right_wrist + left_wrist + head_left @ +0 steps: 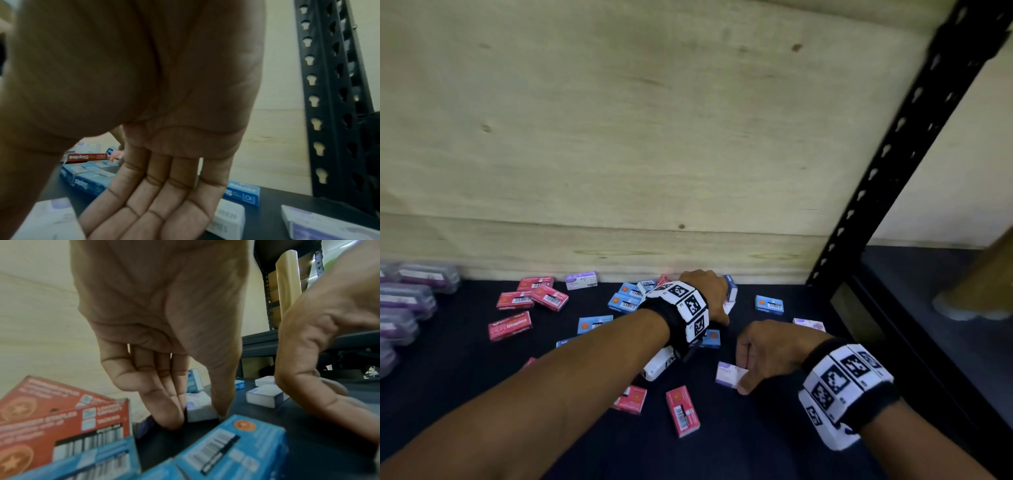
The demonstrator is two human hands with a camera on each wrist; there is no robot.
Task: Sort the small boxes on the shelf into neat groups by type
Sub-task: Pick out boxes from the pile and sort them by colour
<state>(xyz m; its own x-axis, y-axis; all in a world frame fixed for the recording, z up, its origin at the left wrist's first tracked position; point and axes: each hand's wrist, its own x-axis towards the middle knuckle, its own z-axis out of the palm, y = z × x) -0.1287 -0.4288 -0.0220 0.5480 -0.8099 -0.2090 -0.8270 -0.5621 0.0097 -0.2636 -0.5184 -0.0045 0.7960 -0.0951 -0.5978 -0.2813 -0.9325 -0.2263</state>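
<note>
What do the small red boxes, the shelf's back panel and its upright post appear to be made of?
Red boxes: probably thin printed card, with sharp folded edges, barcodes and a slight sheen.
Back panel: pale unfinished wood, likely plywood; grain and knots show.
Upright post: apparently metal painted matt black, punched with keyhole slots.

A pale wooden board [619, 137] stands behind the dark shelf surface. A black metal upright with keyhole slots [887, 161] rises at the right. Clear plastic cases with purple contents [410, 298] sit at the far left.
</note>
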